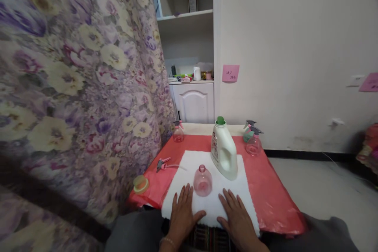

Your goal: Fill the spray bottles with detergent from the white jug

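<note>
My left hand lies flat on a white towel, fingers spread, just left of a pink see-through spray bottle without its top. On the same towel rests my right hand, also flat with fingers apart, to the bottle's right. Neither hand touches the bottle. Behind it stands a large pale jug with a handle and something green in its mouth. A grey and pink spray head with a thin tube lies at the left, its tube reaching over the towel. Near the left edge sits a round yellowish lid or tub.
Red sheeting covers the table. A pink spray bottle stands at the back left; another pink one and a green one stand at the back right. A floral curtain hangs close on the left.
</note>
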{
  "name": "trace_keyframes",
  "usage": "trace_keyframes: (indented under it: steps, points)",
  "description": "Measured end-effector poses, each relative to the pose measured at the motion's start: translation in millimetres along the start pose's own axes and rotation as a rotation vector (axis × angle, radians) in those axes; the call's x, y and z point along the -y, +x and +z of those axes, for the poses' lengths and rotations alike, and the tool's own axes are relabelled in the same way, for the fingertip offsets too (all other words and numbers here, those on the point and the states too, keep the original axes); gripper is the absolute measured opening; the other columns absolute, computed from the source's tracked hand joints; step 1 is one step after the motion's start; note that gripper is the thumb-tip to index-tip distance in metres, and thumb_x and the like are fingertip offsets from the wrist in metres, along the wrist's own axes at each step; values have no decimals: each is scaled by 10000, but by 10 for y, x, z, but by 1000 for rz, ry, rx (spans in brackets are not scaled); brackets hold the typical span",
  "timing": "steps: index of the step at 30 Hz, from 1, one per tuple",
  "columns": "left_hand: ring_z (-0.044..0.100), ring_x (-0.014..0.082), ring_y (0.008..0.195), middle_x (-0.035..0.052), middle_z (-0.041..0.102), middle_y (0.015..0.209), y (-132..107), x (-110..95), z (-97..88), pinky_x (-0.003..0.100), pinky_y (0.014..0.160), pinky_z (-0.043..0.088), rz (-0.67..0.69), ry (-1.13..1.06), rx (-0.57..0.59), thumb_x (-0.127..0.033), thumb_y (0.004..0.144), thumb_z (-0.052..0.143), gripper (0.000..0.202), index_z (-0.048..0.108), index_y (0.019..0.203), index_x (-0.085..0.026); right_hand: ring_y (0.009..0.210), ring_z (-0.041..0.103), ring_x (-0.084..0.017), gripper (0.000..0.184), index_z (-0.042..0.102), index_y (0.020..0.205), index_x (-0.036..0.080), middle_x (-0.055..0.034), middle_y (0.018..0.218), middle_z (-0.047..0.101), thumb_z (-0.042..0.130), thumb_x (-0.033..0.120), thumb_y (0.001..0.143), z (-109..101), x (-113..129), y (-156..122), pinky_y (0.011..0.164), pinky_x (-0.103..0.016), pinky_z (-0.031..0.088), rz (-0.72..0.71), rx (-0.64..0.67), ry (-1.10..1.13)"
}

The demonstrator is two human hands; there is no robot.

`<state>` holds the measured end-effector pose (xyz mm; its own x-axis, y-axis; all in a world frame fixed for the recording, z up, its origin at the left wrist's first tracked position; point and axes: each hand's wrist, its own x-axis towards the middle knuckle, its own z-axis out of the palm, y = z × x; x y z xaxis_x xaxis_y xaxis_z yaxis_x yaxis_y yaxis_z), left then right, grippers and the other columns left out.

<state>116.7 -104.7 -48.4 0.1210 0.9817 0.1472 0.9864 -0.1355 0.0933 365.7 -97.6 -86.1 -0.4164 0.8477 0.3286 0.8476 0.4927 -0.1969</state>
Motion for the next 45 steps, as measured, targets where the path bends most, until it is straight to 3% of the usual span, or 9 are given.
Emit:
trace_keyframes:
  steps: [8,12,16,21,30,35,41,45]
  points:
    - [122,300,1472,136,139,1585,12,18,-253,508,1182,110,-72,-14,175,-744,704,508,1061,219,1503,-108,1423,307,-291,590,327,1468,272,-56,1549,334,503,387,916,83,-45,-91,1143,-531,287,16,-6,5]
    - [78,326,1471,145,88,1586,18,-47,-349,546,1171,78,-120,-15,227,-708,661,568,1095,211,1504,-109,1415,322,-307,592,379,1445,240,-86,1534,367,542,335,884,152,-50,-101,1128,-533,322,12,-69,35]
    - [75,336,1469,158,94,1586,45,-166,-278,559,1168,74,-120,-26,202,-666,646,603,1096,218,1502,-99,1410,324,-334,631,389,1437,180,-145,1519,381,578,362,863,219,33,-34,1109,-547,349,-46,-156,67]
    - [110,315,1470,130,132,1589,54,-114,-139,543,1181,89,-56,-42,168,-619,652,645,1066,239,1500,-118,1387,369,-334,652,364,1450,251,-96,1515,399,608,317,849,252,124,66,1102,-554,346,-82,-121,69]
    - [152,277,1467,122,163,1583,50,-13,-229,495,1186,129,-54,30,168,-449,652,700,1009,249,1497,-132,1415,327,-283,754,285,1480,283,-40,1552,328,587,159,800,146,67,-29,1130,-520,324,-59,-58,55]
    - [171,284,1463,126,187,1577,44,54,-227,501,1178,136,-71,43,140,-401,657,676,954,287,1487,-140,1414,330,-274,784,269,1485,270,-47,1548,337,533,78,772,102,13,-106,1122,-533,347,-64,-107,42]
    - [161,270,1465,100,164,1583,44,40,-321,498,1172,136,-122,77,190,-280,648,592,900,292,1488,-153,1375,405,-260,571,376,1432,217,-105,1484,449,505,160,879,146,-93,-162,1085,-503,421,-133,-246,65]
    - [187,262,1460,91,187,1580,20,18,-380,503,1159,174,-142,62,262,-223,653,524,849,324,1477,-164,1364,421,-262,524,419,1406,219,-106,1465,477,480,155,890,155,-104,-158,1077,-518,429,-112,-245,83]
